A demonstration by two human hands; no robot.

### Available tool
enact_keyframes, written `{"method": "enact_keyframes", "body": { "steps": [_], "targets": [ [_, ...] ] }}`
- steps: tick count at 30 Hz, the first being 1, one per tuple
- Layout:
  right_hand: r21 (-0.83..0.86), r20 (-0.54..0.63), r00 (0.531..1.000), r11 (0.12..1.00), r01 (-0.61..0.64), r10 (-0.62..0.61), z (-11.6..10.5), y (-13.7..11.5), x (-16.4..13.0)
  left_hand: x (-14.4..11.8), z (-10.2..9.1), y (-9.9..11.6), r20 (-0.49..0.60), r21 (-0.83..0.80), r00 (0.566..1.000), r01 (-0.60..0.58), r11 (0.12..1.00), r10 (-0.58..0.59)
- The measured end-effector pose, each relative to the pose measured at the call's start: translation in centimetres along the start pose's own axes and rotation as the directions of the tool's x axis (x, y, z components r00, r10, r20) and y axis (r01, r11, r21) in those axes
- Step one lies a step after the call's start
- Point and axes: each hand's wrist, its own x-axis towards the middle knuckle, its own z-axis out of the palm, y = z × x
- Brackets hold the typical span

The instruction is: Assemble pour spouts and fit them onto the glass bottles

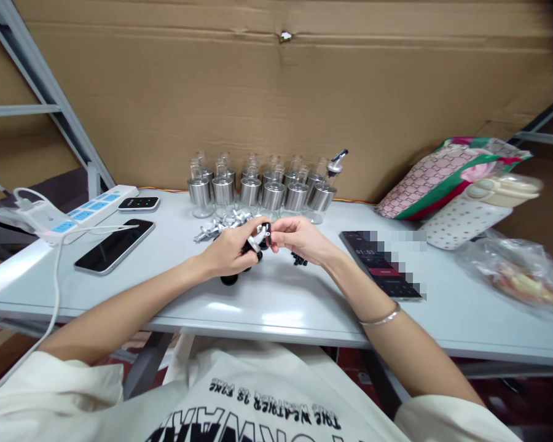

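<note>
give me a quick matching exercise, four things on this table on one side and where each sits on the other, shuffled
Things:
1. power strip
2. glass bottles
3. pourer spout
4. patterned bag

Places:
A. held between left hand and right hand
B. far right of the table
C. far left, cable plugged in
D. rows along the cardboard wall

Pairs: 1-C, 2-D, 3-A, 4-B

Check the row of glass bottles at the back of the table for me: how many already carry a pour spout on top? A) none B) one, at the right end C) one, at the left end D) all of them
B: only the bottle at the right end of the row carries a spout; the other bottles have bare open necks.
</note>
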Motion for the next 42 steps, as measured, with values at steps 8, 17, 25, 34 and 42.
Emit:
{"method": "enact_keyframes", "body": {
  "steps": [8,17,25,34,42],
  "targets": [
    [0.036,0.030,0.999,0.999,0.041,-0.042,0.3,0.1,0.1,-0.2,0.4,-0.2,0.005,-0.050,1.000,0.016,0.999,-0.016],
    [0.081,0.094,0.996,0.997,-0.001,-0.007,0.4,0.4,0.1,-0.2,0.8,-0.8,0.028,-0.156,0.998,0.059,0.986,-0.056],
    [0.059,0.151,0.986,0.997,0.056,-0.064,0.8,0.1,0.0,0.0,0.6,-0.7,0.059,-0.193,0.993,0.109,0.975,-0.099],
    [-0.051,0.023,0.986,0.985,0.165,-0.164,1.9,0.8,0.6,-0.1,1.0,-0.8,0.055,-0.218,0.984,0.180,0.959,-0.172],
    [0.152,0.070,0.996,0.988,0.042,-0.053,1.9,0.4,0.3,-0.1,0.7,-0.5,0.106,-0.016,0.991,0.084,0.996,-0.082]
  ]
}}
